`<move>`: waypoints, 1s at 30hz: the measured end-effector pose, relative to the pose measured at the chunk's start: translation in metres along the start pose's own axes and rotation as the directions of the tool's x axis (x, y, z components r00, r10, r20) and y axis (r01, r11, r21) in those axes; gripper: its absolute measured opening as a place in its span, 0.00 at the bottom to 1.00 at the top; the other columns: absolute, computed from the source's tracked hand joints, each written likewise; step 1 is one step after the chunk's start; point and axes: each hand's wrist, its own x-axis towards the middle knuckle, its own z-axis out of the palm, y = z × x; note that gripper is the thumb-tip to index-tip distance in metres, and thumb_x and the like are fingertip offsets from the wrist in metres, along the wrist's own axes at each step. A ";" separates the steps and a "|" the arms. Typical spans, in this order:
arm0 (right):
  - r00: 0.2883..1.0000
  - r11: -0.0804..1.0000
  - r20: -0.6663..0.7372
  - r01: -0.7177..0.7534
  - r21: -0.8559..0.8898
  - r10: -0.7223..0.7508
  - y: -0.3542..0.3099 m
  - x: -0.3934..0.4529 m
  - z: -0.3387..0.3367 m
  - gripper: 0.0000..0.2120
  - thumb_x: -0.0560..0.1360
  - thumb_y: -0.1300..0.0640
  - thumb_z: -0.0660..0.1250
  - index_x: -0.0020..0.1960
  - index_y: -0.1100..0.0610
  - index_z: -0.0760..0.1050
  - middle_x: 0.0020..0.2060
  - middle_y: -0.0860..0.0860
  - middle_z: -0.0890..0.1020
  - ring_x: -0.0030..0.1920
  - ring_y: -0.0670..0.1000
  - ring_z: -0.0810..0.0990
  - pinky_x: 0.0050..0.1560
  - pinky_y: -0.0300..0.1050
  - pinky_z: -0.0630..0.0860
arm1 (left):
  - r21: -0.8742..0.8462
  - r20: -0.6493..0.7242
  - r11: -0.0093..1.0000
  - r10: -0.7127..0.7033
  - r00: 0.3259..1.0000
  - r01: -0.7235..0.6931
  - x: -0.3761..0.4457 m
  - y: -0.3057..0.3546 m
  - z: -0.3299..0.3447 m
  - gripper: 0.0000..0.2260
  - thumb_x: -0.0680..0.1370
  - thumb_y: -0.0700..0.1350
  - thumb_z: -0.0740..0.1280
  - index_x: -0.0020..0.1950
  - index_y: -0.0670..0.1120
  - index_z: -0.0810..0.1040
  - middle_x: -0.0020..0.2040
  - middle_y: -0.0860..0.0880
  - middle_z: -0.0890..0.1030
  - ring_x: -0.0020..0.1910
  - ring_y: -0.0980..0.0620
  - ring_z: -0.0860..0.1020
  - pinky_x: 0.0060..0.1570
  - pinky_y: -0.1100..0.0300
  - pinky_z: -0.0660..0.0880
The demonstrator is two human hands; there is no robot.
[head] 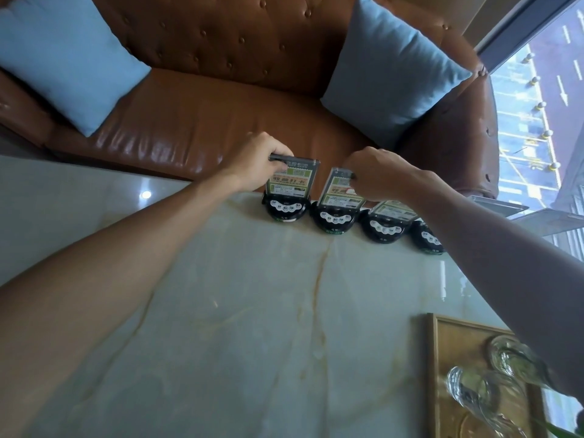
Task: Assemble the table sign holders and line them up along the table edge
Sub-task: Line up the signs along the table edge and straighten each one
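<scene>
So we're at the marble table [252, 311], and four sign holders sit in a row along its far edge, running from 12 toward 2 o'clock. Looks like we're in the lining-up stage. Our left hand [256, 162] is pinched on the top of the leftmost sign holder [289, 192], and our right hand [376, 175] is closed on the top of the second sign holder [339, 200]. Next we probably need to square both panels upright and even out the spacing.
</scene>
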 end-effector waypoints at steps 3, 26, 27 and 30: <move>1.000 1.000 0.011 0.014 0.000 -0.014 -0.002 -0.001 0.000 0.10 0.72 0.68 0.61 0.45 0.55 0.74 0.39 0.52 0.76 0.39 0.56 0.76 0.38 0.45 0.72 | -0.020 0.007 1.000 -0.019 1.000 0.020 -0.002 -0.004 0.004 0.08 0.76 0.40 0.71 0.50 0.51 0.86 0.40 0.53 0.84 0.43 0.53 0.81 0.43 0.61 0.71; 1.000 1.000 -0.007 0.000 -0.031 0.000 -0.006 -0.002 0.000 0.08 0.71 0.68 0.61 0.41 0.55 0.71 0.34 0.50 0.71 0.37 0.57 0.74 0.36 0.45 0.69 | -0.039 -0.023 0.998 -0.045 0.999 0.044 -0.014 -0.007 0.005 0.07 0.76 0.41 0.70 0.48 0.51 0.86 0.38 0.53 0.84 0.40 0.56 0.80 0.33 0.76 0.66; 1.000 0.999 -0.006 -0.001 -0.032 0.000 -0.006 -0.002 0.000 0.08 0.71 0.68 0.61 0.40 0.55 0.70 0.34 0.50 0.71 0.37 0.57 0.74 0.37 0.45 0.69 | -0.039 -0.019 0.998 -0.043 0.999 0.042 -0.014 -0.006 0.005 0.07 0.76 0.41 0.70 0.49 0.51 0.86 0.37 0.54 0.83 0.40 0.57 0.80 0.34 0.76 0.67; 1.000 0.999 -0.011 -0.006 -0.051 0.005 -0.006 -0.001 0.001 0.07 0.71 0.67 0.61 0.42 0.55 0.72 0.37 0.52 0.73 0.38 0.57 0.73 0.37 0.46 0.69 | -0.029 -0.004 0.999 -0.029 1.000 0.029 -0.012 -0.004 0.002 0.08 0.76 0.41 0.71 0.51 0.51 0.87 0.38 0.55 0.83 0.41 0.57 0.80 0.38 0.71 0.70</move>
